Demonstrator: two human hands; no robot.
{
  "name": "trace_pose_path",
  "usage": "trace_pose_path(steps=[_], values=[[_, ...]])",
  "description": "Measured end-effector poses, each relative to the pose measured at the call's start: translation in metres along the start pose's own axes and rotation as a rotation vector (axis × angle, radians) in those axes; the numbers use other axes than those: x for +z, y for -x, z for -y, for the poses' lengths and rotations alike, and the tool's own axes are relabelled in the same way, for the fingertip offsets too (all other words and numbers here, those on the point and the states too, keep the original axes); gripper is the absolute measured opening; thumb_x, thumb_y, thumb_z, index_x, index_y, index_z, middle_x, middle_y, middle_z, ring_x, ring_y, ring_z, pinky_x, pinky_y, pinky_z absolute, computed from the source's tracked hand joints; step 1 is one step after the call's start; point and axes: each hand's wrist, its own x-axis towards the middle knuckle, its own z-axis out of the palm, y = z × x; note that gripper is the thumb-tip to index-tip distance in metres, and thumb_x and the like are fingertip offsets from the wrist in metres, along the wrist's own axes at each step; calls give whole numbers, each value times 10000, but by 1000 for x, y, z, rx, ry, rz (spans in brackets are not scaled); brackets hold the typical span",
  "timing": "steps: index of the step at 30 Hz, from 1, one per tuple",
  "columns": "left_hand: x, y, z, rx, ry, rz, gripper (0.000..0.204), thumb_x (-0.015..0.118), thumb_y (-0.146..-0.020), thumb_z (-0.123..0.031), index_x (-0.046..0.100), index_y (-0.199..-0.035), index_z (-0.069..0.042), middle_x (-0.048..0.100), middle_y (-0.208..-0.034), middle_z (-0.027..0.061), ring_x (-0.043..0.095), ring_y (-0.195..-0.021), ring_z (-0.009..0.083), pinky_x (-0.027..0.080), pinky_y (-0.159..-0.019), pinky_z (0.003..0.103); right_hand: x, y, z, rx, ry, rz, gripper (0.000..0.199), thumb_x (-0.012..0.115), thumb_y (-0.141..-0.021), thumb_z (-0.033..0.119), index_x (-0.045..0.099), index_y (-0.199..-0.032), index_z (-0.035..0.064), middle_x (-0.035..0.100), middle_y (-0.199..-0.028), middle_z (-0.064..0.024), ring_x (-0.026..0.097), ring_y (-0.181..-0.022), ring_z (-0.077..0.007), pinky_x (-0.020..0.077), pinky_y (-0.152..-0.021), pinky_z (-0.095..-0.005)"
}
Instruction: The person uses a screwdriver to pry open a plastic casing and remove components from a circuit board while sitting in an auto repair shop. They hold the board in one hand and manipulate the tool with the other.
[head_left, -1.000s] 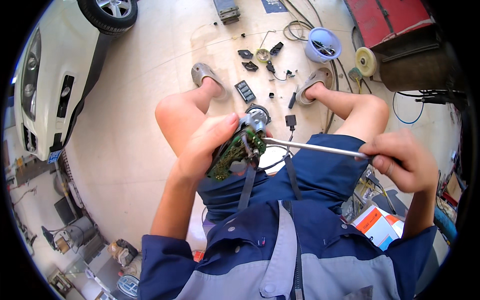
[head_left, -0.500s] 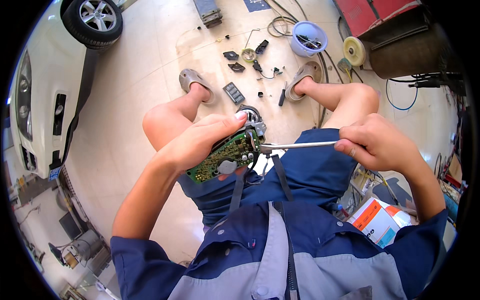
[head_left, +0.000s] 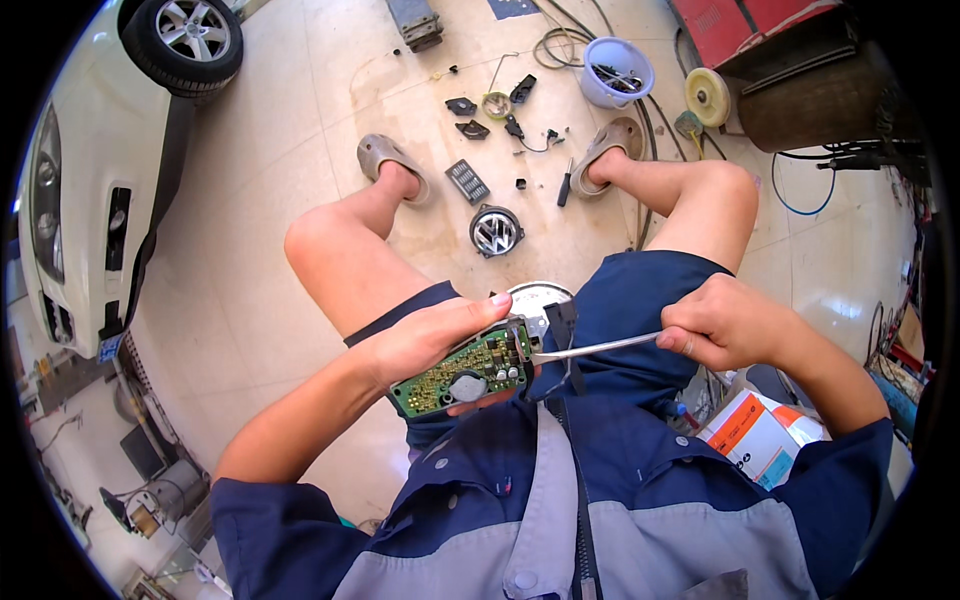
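Green and studded with small parts, the circuit-board unit (head_left: 485, 370) is sitting face up in your left grip (head_left: 430, 335), which is clasping it along its upper edge just above your lap (head_left: 640, 305). Your right grip (head_left: 712, 325) is clenching the far end of a long metal tool (head_left: 605, 348), whose tip is meeting the unit's right end. You are now holding the unit lower than half a second ago, so it is no longer overlapping the round black-and-chrome emblem (head_left: 497, 231) on the floor (head_left: 250, 300); the tip is staying at that same end, so the work seems to be continuing there, closer to you. A black connector (head_left: 561, 322) is showing just beside the tip. Farther out, a slotted grey case (head_left: 467, 182) and a screwdriver (head_left: 564, 190) are lying between your clogs (head_left: 385, 158), and a pale blue bucket (head_left: 612, 97) is standing beyond them.
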Motion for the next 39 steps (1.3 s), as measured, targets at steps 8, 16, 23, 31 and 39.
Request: trace_pose_path(steps=[8,16,23,31,39], values=[[0,-2,0,-88,-55,30,668,321,-1012,-537,632,-1052,52,624,-686,152,563,-456,166,447,-388,261,-9,-4,16,51,157,60,384,559,-953,333,539,-668,77,539,-547,-122,563,-532,-348,430,-504,-441],[5,-5,48,-195,121,35,676,293,-1021,-541,622,-1097,45,614,-694,147,565,-495,164,463,-422,260,48,14,2,40,-147,113,373,539,-966,315,587,-691,67,560,-573,-142,576,-547,-352,457,-512,-431],[-3,-9,74,-461,50,150,683,303,-1009,-575,659,-1031,7,613,-704,88,543,-490,132,443,-422,248,73,14,14,109,-96,252,438,510,-981,377,639,-708,58,565,-545,-164,578,-539,-371,476,-537,-448],[-13,-14,119,-489,462,271,679,285,-1016,-555,613,-1080,37,572,-662,101,519,-456,138,410,-386,251,99,13,9,122,-262,328,464,488,-997,374,654,-720,41,557,-538,-177,565,-524,-377,472,-531,-445],[-10,-19,142,-523,654,287,661,279,-1024,-528,589,-1061,54,567,-642,131,520,-417,161,412,-348,254,131,23,-6,109,-393,317,441,489,-999,363,657,-743,44,576,-563,-174,577,-536,-370,481,-536,-430]])
